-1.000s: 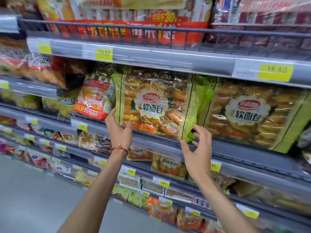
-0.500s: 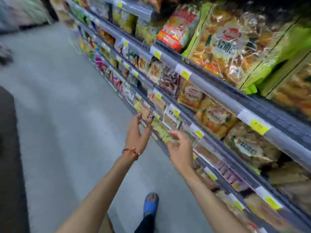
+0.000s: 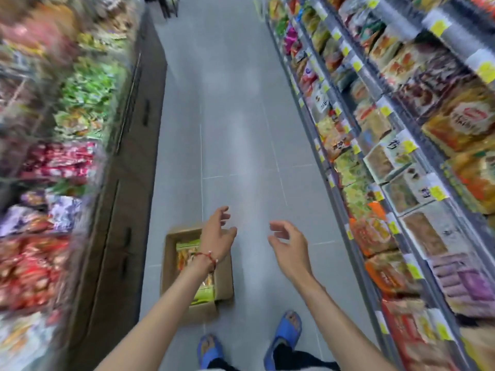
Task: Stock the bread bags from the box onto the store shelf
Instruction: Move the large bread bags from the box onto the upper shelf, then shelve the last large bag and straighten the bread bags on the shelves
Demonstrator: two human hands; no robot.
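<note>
An open cardboard box stands on the grey floor at lower centre, with green-and-yellow bread bags lying inside. My left hand, with a red bracelet at the wrist, hovers over the box's far right corner, fingers spread and holding nothing. My right hand hangs in the air to the right of the box, fingers loosely curled apart and also holding nothing. The store shelf with packaged bread runs along the right side.
A second shelf unit of blurred snack packs with a dark wooden base lines the left side. The grey tiled aisle runs ahead between them. My feet in blue slippers stand just behind the box.
My view has swung from the shelf down the aisle to the floor. Both hands left the bread bag on the shelf and dropped toward the box, which is now in sight.
</note>
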